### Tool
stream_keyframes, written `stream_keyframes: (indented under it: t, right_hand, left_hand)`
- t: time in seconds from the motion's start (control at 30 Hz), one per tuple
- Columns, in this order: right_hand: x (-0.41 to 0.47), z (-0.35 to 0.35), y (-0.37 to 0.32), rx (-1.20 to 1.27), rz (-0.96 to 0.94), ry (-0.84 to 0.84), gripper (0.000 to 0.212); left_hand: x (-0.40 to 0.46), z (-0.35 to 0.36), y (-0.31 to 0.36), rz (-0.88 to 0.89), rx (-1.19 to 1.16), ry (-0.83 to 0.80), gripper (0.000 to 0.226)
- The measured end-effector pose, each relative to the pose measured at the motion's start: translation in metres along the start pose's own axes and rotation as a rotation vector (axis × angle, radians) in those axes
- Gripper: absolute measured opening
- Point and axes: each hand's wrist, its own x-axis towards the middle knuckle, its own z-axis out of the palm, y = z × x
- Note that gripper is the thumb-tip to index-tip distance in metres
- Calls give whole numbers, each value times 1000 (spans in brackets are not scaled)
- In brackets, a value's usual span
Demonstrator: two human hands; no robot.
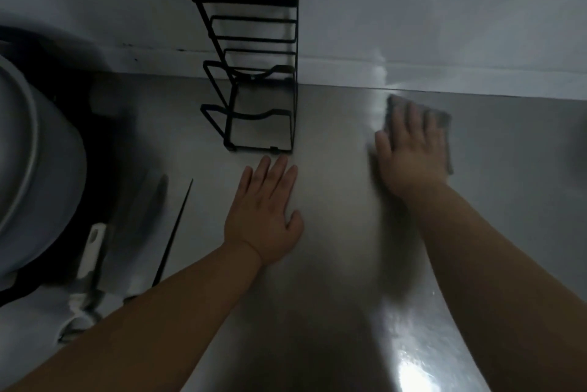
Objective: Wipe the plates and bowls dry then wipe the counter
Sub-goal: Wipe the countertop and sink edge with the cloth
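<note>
A steel counter (333,232) fills the middle and right of the view. My right hand (409,153) lies flat with straight fingers on a grey cloth (443,124), pressing it onto the counter near the back wall. The cloth shows beyond the fingertips and to the right of the hand. My left hand (265,213) rests flat on the bare counter, fingers straight, just in front of a black wire rack (254,89). The picture is blurred around the right hand.
The black wire rack with a wooden top stands against the wall. At the left sits a large pale round bowl or pan (35,169) on a dark surface. A thin dark stick (173,232) and a white-handled utensil (92,248) lie beside it.
</note>
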Motion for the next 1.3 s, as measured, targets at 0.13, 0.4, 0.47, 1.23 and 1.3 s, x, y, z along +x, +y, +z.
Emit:
stream_keyframes:
  t: [0.13, 0.4, 0.47, 1.23, 1.3]
  right_hand:
    - [-11, 0, -10, 50, 70, -52, 91]
    - [-117, 34, -38, 17, -456, -76, 74]
    - [-113, 30, -8, -7, -300, -58, 75]
    - [-32, -12, 132, -13, -15, -28, 80]
    - [-21, -15, 129, 38, 52, -40, 80]
  left_hand:
    - [1, -3, 1, 1, -1, -30, 79]
    - [2, -8, 2, 12, -10, -50, 79]
    - [1, -8, 1, 10, -22, -50, 79]
    - [98, 5, 123, 14, -8, 28, 64]
    - [100, 7, 123, 8, -3, 15, 65]
